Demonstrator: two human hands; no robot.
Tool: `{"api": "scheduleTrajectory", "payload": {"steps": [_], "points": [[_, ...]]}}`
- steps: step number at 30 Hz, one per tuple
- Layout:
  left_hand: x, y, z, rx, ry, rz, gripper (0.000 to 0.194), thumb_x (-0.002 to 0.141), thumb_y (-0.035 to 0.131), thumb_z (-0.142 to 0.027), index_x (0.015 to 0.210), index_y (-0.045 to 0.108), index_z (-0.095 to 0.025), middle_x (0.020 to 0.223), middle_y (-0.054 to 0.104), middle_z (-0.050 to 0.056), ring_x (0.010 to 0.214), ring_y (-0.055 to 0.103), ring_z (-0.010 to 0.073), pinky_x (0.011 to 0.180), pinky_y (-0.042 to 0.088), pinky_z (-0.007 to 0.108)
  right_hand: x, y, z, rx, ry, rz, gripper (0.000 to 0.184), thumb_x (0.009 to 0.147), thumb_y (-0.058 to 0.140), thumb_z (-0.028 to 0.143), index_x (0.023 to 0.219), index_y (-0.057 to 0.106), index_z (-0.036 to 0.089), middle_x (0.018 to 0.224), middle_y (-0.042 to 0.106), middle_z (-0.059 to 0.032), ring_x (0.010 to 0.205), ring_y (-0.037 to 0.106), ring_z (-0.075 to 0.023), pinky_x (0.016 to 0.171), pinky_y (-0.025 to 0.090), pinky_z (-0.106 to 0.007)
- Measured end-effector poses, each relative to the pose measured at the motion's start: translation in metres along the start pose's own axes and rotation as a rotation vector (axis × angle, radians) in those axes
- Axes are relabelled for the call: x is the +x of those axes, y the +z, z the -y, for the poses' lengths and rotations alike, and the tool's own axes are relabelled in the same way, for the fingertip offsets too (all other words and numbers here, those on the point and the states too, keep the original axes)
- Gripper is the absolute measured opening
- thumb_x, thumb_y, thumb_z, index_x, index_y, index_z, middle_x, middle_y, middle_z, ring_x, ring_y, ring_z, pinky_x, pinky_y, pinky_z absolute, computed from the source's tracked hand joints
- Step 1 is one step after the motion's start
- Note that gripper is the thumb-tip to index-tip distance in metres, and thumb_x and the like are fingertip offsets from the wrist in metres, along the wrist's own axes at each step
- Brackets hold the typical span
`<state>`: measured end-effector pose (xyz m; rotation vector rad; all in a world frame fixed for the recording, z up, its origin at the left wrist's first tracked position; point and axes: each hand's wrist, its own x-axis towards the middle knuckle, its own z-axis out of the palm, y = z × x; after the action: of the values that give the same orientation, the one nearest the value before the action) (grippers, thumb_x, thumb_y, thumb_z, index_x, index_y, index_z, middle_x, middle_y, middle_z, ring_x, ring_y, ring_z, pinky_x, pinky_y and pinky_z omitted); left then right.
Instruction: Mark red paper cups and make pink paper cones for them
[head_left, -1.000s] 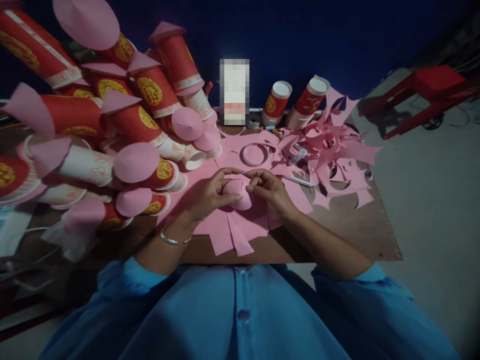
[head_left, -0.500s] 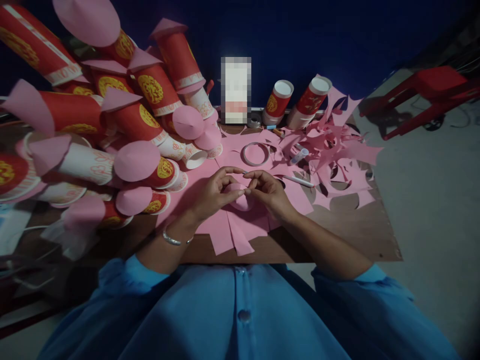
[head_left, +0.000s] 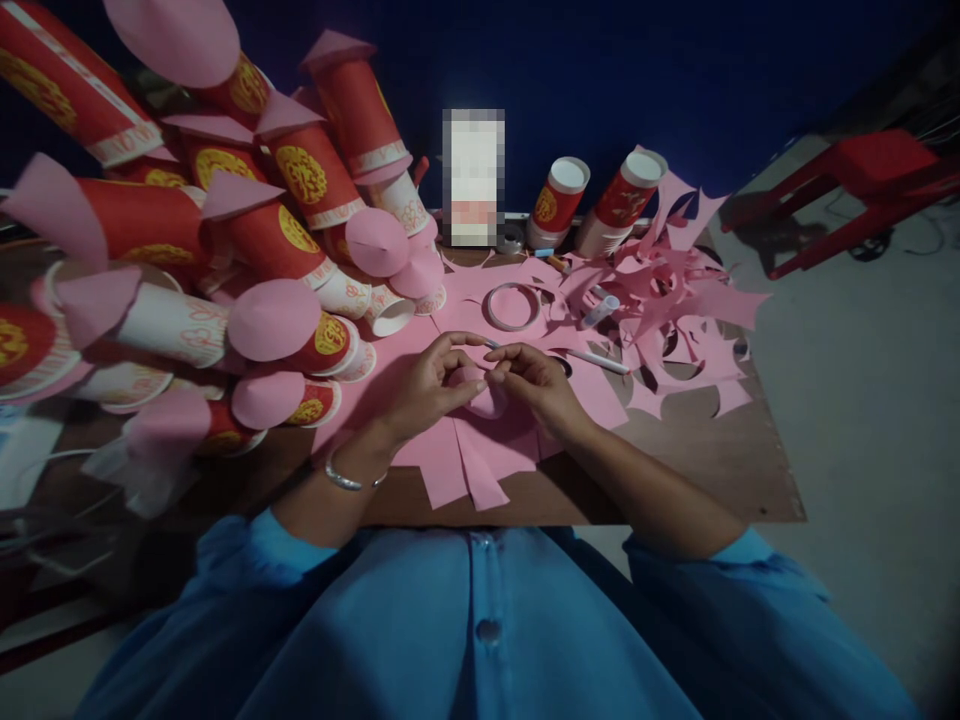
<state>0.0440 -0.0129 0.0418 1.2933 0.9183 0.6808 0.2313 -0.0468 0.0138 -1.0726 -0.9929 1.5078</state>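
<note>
A small pink paper cone is between my two hands, low over the pink sheets. My left hand grips its left side, thumb in front and fingers curled behind. At the cone's right upper edge, the thumb and fingers of my right hand are pinched together; whether anything small is in that pinch is too fine to see. My fingers cover part of the cone. Just beyond the hands lies a ring-shaped roll of tape. A white pen rests to the right of my right hand.
Paper-cup towers with pink cone tops crowd the left. Two red-and-white cup stacks stand at the back. Cut pink scraps are heaped right, near a glue stick. A red stool is on the floor.
My right fingers have shifted very slightly at the cone's edge, and the cone seems tilted a little. Both hands otherwise keep their place.
</note>
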Motion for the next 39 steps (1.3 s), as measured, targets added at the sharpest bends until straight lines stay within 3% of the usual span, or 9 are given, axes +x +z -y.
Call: {"api": "scheduleTrajectory", "payload": {"steps": [7,12,18,24,33,39], "points": [[0.0,0.001,0.005,0.105,0.035,0.044,0.054,0.076,0.075,-0.019,0.127,0.058,-0.024,0.073,0.058,-0.008,0.067,0.053,0.0114,0.066,0.045,0.025,-0.001,-0.001,0.003,-0.151,0.025,0.028,0.037,0.074,0.089,0.052,0.076,0.071,0.02,0.072,0.068,0.0003,0.066,0.057,-0.0134,0.065,0.045,-0.029],[0.0,0.001,0.006,0.153,0.05,0.045,0.053,0.077,0.075,-0.02,0.128,0.057,-0.023,0.073,0.059,-0.007,0.069,0.053,0.0123,0.066,0.043,0.024,-0.001,-0.003,0.0,-0.22,0.013,0.032,0.037,0.08,0.082,0.054,0.077,0.071,0.019,0.071,0.066,0.0003,0.064,0.053,-0.0122,0.063,0.04,-0.028],[-0.004,-0.006,0.006,-0.023,-0.006,0.046,0.049,0.085,0.074,-0.029,0.131,0.06,-0.023,0.071,0.052,-0.008,0.066,0.05,0.011,0.06,0.039,0.021,0.001,-0.005,-0.001,-0.107,0.019,-0.053,0.045,0.074,0.086,0.059,0.073,0.065,0.019,0.066,0.055,0.0046,0.061,0.042,-0.01,0.06,0.034,-0.026],[-0.004,-0.01,0.014,-0.18,-0.072,0.089,0.059,0.082,0.08,-0.032,0.136,0.057,-0.026,0.082,0.06,-0.004,0.073,0.058,0.0135,0.064,0.052,0.023,-0.001,-0.004,0.003,-0.044,0.035,-0.101,0.046,0.071,0.088,0.06,0.073,0.066,0.02,0.065,0.054,0.0051,0.061,0.041,-0.0104,0.06,0.035,-0.027],[-0.001,-0.002,0.005,0.02,-0.061,0.07,0.063,0.077,0.081,-0.027,0.135,0.056,-0.023,0.071,0.056,-0.008,0.061,0.048,0.0104,0.057,0.038,0.022,-0.001,-0.003,-0.002,-0.16,0.003,-0.033,0.043,0.076,0.085,0.058,0.075,0.068,0.019,0.067,0.058,0.0042,0.061,0.045,-0.0102,0.06,0.037,-0.026],[-0.002,0.0,0.004,0.047,-0.065,0.059,0.058,0.075,0.074,-0.021,0.131,0.057,-0.023,0.075,0.062,-0.007,0.065,0.053,0.0113,0.061,0.044,0.024,-0.001,-0.005,0.0,-0.222,-0.007,-0.023,0.05,0.082,0.077,0.068,0.073,0.069,0.019,0.067,0.06,0.0019,0.063,0.05,-0.0123,0.062,0.04,-0.028]]}}
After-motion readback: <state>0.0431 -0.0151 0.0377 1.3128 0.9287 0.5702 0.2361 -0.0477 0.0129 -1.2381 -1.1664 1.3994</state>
